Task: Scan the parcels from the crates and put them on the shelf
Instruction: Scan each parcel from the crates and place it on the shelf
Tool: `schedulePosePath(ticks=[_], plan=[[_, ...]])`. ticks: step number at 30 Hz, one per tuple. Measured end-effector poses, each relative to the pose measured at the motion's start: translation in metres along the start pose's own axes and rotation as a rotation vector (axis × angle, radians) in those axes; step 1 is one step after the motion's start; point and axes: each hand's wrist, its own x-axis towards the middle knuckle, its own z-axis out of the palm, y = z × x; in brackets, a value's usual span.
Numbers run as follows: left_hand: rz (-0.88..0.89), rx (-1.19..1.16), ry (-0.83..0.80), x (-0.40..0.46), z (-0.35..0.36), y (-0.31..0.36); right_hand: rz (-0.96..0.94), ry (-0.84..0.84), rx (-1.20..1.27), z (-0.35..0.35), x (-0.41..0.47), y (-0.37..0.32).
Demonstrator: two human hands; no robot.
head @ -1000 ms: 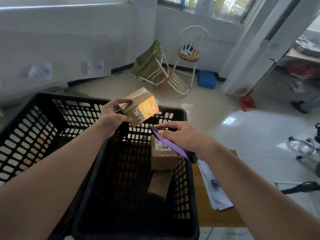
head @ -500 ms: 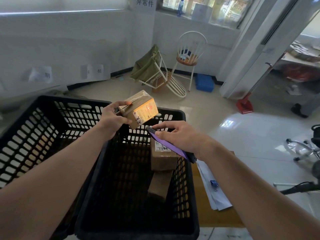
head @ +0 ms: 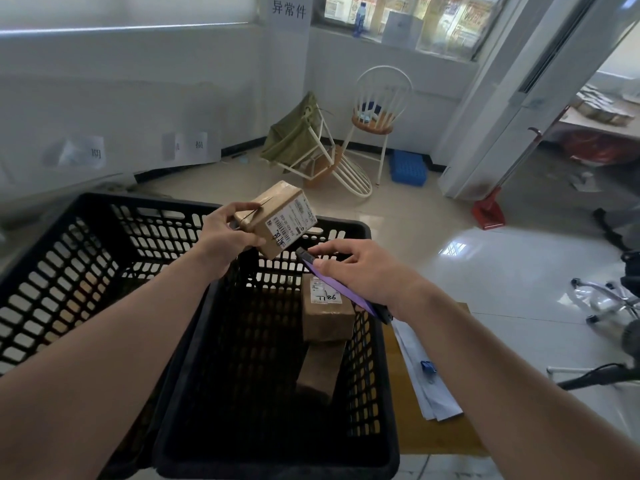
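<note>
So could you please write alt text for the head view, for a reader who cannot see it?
A person's left hand holds a small cardboard parcel above a black crate while the right hand points a purple scanner at its label. Two more parcels lie inside the crate.

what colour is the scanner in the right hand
Purple with a dark tip, the scanner shows in the head view, held by the right hand.

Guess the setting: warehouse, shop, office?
Probably a small parcel pickup or sorting room. Black plastic crates hold labelled cardboard parcels, the left hand holds a box up to a handheld scanner, and paper signs mark the wall.
</note>
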Motion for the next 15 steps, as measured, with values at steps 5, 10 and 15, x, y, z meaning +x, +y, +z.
schedulePosePath(ticks=[5, 10, 15], plan=[[-0.049, -0.096, -0.118, -0.017, 0.001, 0.015, -0.107, 0.213, 0.078, 0.012, 0.01, 0.004], [-0.049, -0.161, -0.155, -0.047, 0.005, 0.031, -0.234, 0.393, 0.154, 0.03, 0.02, 0.0], [0.011, -0.144, -0.134, -0.097, 0.003, 0.043, -0.343, 0.396, 0.244, 0.041, 0.018, -0.009]])
